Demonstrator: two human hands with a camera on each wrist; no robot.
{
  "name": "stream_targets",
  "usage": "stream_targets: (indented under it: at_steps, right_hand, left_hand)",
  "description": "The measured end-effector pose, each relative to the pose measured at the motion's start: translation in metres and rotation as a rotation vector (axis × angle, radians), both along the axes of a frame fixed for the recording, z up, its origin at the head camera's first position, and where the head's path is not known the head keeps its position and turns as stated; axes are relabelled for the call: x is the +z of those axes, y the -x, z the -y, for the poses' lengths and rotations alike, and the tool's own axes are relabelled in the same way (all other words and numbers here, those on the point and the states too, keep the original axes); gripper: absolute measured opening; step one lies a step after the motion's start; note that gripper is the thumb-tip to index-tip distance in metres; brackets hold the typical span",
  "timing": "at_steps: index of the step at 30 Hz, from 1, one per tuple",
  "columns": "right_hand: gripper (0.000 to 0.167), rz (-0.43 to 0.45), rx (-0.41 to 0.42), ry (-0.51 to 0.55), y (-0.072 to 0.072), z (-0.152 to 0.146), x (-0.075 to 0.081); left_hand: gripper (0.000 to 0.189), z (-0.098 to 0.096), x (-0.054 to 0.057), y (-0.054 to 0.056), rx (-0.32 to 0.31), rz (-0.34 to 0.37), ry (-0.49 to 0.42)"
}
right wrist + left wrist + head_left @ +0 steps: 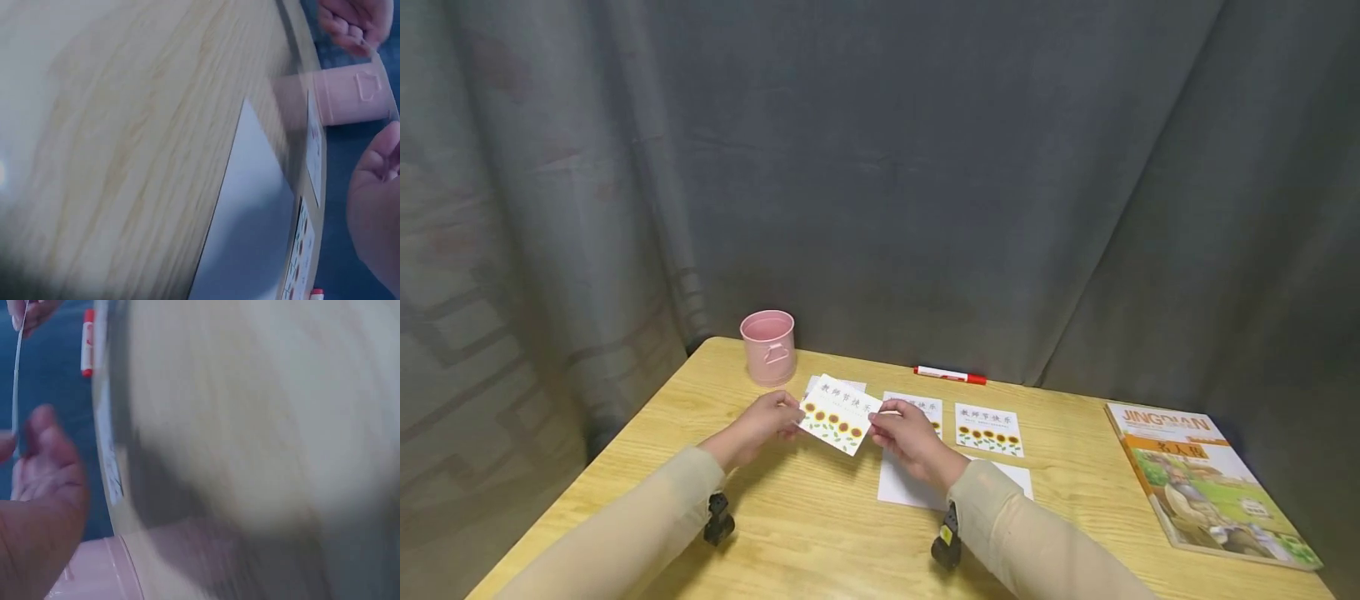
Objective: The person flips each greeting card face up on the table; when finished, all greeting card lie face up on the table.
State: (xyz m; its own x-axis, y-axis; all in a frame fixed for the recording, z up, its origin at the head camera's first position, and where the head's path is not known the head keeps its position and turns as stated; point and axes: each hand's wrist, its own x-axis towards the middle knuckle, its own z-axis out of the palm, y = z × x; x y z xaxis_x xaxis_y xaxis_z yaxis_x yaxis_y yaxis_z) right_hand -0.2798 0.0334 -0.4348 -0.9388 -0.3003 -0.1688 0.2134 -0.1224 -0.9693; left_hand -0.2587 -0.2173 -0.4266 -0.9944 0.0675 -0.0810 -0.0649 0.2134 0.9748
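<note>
A white greeting card [837, 427] with Chinese lettering and a row of sunflowers is held tilted above the table. At its left edge, my left hand [762, 427] pinches it between thumb and fingers. The right hand [913, 440] pinches the opposite edge. Seen from the left wrist, the card [17, 381] shows only as a thin edge. Behind it lies another card [856, 385], mostly covered. Two more sunflower cards [988, 437] lie to the right, one partly hidden by my right hand. A blank white sheet [897, 485] lies under the right hand and wrist.
A pink bucket [769, 354] with a small handle stands at the back left corner. Along the back edge lies a red-capped white marker [949, 375]. A colourful book [1213, 492] lies on the right of the wooden table [805, 533]. Grey curtains [880, 183] hang behind.
</note>
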Motion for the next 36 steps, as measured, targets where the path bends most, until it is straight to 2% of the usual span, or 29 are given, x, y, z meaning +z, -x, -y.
stream_targets:
  at_steps: [3, 7, 9, 12, 15, 18, 21, 24, 30, 36]
  right_hand:
    - [0.012, -0.037, 0.02, -0.096, -0.002, 0.001, -0.002]
    - [0.009, -0.028, 0.088, -0.213, -0.007, 0.003, -0.004]
    - [0.008, -0.015, 0.125, -0.244, -0.01, 0.005, -0.006]
    - [0.006, -0.012, 0.159, -0.264, -0.012, 0.008, -0.007]
    - [0.006, -0.017, 0.16, -0.274, -0.013, 0.01, -0.008]
    - [0.017, -0.011, 0.149, -0.277, -0.014, 0.011, -0.009]
    - [0.038, 0.005, 0.13, -0.266, -0.015, 0.013, -0.008]
    - [0.053, 0.026, 0.114, -0.24, -0.017, 0.017, -0.005]
    - [0.049, 0.053, 0.117, -0.195, -0.019, 0.021, -0.002]
    - [0.043, 0.019, 0.138, -0.169, -0.019, 0.015, -0.004]
  left_hand:
    - [0.006, 0.003, -0.003, -0.005, -0.05, 0.011, 0.14]
    - [0.014, -0.001, -0.003, -0.01, -0.09, -0.117, 0.359]
    - [0.021, -0.005, -0.002, -0.014, -0.154, -0.185, 0.481]
    - [0.034, -0.014, 0.001, -0.022, -0.29, -0.284, 0.659]
    - [0.046, -0.023, 0.003, -0.031, -0.413, -0.336, 0.778]
    - [0.054, -0.031, 0.003, -0.036, -0.481, -0.329, 0.852]
    - [0.058, -0.034, 0.003, -0.038, -0.507, -0.257, 0.91]
    - [0.058, -0.036, 0.005, -0.04, -0.498, -0.185, 0.961]
    - [0.052, -0.038, 0.006, -0.041, -0.464, -0.141, 1.015]
    - [0.054, -0.038, 0.003, -0.038, -0.44, -0.127, 1.038]
